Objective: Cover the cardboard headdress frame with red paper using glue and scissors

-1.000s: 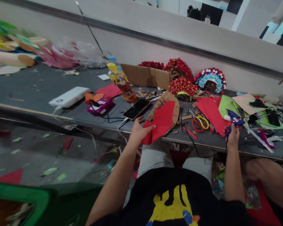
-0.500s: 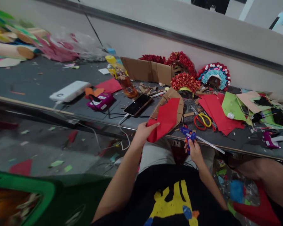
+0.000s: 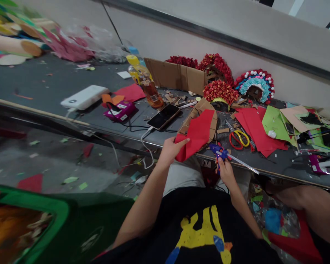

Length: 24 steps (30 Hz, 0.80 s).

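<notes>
My left hand (image 3: pixel 170 150) grips the lower left end of a red paper sheet (image 3: pixel 199 130), thumb on top. Under that sheet lies a curved piece of corrugated cardboard (image 3: pixel 191 116), its edge showing around the red at the table's front. In my right hand (image 3: pixel 226 168) is a blue hot glue gun (image 3: pixel 220 151), its nozzle toward the cardboard and a long clear glue stick (image 3: pixel 243 164) poking out behind. The nozzle is close to the cardboard's lower right edge; whether they touch I cannot tell. Scissors (image 3: pixel 238 140) with red and yellow handles lie just beyond the gun.
A phone (image 3: pixel 164 117) on a white cable, a purple socket block (image 3: pixel 120 111), a power bank (image 3: pixel 85 97) and a bottle (image 3: pixel 150 90) stand left. Red sheets (image 3: pixel 260 130) lie right. A green bin (image 3: pixel 63 220) is at lower left; another person's leg (image 3: pixel 305 200) at right.
The view has shifted slightly, moving the table's things a little right and up in the picture. Both hands keep their hold on the red paper and the glue gun.
</notes>
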Each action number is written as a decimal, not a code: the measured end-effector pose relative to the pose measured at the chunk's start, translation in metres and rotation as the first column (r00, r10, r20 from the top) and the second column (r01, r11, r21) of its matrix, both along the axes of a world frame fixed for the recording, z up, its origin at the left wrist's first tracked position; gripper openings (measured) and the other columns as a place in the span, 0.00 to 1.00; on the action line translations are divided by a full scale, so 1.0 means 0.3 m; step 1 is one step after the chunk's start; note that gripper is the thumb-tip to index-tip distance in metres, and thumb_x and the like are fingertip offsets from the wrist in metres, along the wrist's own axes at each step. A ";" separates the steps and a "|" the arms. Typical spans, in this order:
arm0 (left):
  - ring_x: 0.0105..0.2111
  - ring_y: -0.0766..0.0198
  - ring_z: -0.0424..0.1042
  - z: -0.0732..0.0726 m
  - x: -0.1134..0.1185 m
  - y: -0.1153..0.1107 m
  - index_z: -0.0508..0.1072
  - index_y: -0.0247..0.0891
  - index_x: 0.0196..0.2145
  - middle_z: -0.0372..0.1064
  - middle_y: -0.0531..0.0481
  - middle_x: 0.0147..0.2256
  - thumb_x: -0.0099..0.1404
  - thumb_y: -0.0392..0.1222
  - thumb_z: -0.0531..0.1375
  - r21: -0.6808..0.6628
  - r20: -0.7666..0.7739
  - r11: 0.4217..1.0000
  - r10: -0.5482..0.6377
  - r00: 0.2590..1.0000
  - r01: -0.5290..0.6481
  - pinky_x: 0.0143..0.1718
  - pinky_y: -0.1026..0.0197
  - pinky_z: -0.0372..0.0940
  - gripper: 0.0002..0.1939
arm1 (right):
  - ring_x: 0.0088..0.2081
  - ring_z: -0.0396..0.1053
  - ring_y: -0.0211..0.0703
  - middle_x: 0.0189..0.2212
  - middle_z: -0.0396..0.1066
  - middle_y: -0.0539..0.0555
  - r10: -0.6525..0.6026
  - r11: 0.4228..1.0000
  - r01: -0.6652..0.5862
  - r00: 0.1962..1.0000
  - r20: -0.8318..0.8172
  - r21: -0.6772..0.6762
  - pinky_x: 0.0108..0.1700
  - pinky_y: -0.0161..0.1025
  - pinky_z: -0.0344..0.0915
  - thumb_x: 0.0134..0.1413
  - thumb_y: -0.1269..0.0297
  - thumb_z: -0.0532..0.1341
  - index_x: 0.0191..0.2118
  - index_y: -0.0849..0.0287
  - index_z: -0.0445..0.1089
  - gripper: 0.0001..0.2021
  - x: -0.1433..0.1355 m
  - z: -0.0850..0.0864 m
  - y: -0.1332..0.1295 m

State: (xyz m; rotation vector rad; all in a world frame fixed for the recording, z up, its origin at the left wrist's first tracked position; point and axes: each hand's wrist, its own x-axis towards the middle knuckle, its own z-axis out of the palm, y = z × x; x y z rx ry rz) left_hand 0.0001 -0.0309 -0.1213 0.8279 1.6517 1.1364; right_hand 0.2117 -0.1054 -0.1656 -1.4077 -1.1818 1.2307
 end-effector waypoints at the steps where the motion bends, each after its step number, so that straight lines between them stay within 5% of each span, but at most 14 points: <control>1: 0.22 0.64 0.68 -0.001 0.001 -0.001 0.72 0.34 0.24 0.71 0.51 0.21 0.37 0.49 0.67 0.005 0.001 1.000 -0.001 1.000 0.001 0.22 0.65 0.62 0.18 | 0.18 0.61 0.31 0.25 0.63 0.48 0.008 1.000 -0.008 1.000 0.003 -0.001 0.20 0.31 0.61 0.54 0.44 0.51 0.36 0.60 0.64 0.21 0.000 0.003 -0.003; 14: 0.23 0.63 0.68 -0.004 0.001 -0.005 0.73 0.33 0.25 0.71 0.50 0.23 0.38 0.49 0.67 0.019 -0.021 1.000 -0.006 1.000 0.006 0.22 0.65 0.61 0.19 | 0.17 0.62 0.35 0.18 0.61 0.44 0.098 0.995 -0.096 0.992 0.077 -0.027 0.21 0.33 0.60 0.56 0.47 0.52 0.39 0.58 0.65 0.19 -0.005 0.012 -0.046; 24: 0.25 0.60 0.70 -0.012 0.000 -0.004 0.73 0.33 0.27 0.73 0.48 0.25 0.39 0.49 0.68 0.027 0.014 1.000 -0.006 1.000 0.006 0.24 0.63 0.63 0.19 | 0.18 0.62 0.35 0.22 0.63 0.46 0.127 0.992 -0.125 0.989 0.077 -0.033 0.22 0.34 0.60 0.55 0.48 0.53 0.40 0.57 0.64 0.18 -0.023 0.044 -0.066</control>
